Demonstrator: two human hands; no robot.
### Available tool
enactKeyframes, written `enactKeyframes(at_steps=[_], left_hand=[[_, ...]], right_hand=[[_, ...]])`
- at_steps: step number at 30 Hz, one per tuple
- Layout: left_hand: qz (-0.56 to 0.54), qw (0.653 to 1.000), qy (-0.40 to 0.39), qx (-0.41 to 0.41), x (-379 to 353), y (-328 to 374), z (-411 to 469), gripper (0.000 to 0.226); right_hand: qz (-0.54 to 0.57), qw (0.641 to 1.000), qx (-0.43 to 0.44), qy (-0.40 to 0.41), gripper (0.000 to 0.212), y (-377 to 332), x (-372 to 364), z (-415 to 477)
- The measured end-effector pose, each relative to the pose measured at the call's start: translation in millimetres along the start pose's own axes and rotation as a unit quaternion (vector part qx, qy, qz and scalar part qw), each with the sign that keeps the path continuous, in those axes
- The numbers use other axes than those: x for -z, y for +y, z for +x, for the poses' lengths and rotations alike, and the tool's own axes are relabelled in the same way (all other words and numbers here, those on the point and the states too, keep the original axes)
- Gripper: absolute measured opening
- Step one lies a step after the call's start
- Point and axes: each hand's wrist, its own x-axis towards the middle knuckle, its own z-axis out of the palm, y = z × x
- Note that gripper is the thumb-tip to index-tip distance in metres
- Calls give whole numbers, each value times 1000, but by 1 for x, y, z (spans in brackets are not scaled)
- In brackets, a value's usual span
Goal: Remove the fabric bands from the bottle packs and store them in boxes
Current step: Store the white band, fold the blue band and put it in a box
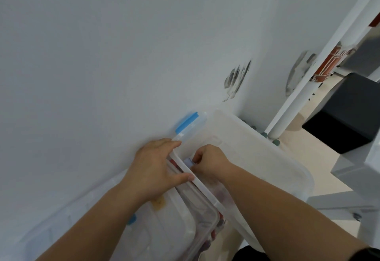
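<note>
At the far left a clear box with its lid on is lying against the white wall, a yellowish latch and a small blue latch showing on it. The left hand is resting over this box, and its grip is loose and flat: the fingers are stretching out nearly straight, with the forefinger and thumb touching the white rim of the next box and closing on nothing. Just past that rim the right hand is curling inward, its grip pinching a pale blue clip at the rim's edge. Reddish pieces are showing through the clear wall below the rim, inside the box (too blurred to say whether they are the fabric bands). Above the hands a larger blue latch is sticking up against the wall. To the right a translucent lid is leaning tilted beside the right forearm. Grey smudges are marking the wall above it. Further right a white table leg is standing on the pale floor, with a dark block beyond it.
</note>
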Motion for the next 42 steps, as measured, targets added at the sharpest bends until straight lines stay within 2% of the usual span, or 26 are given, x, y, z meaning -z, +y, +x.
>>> enactKeyframes(at_steps=[5,11,16,22,29,32,35,42], left_hand=[[-14,1000,8,11,-3,1,3,91],[-19,1000,4,12,-4,5,3,83],[-15,1000,2,0,2,8,1,82],[11,1000,28,3,19,2,-24,80],[62,992,79,76,33,-38,-93,79],[83,987,75,116,34,-53,-128,82],[111,978,64,165,31,-64,-158,81],[111,939,89,313,16,-71,-205,85]], right_hand=[[-23,999,-13,-26,29,1,7,0],[-43,998,-29,-32,27,-2,30,-8],[19,999,-12,36,23,-17,66,-38],[-9,986,103,128,29,-57,77,-98],[-72,970,199,120,32,-85,23,-148],[-105,973,186,85,50,-81,-3,-147],[-119,975,164,90,64,-74,-22,-146],[-155,965,185,107,43,-67,-40,-141]])
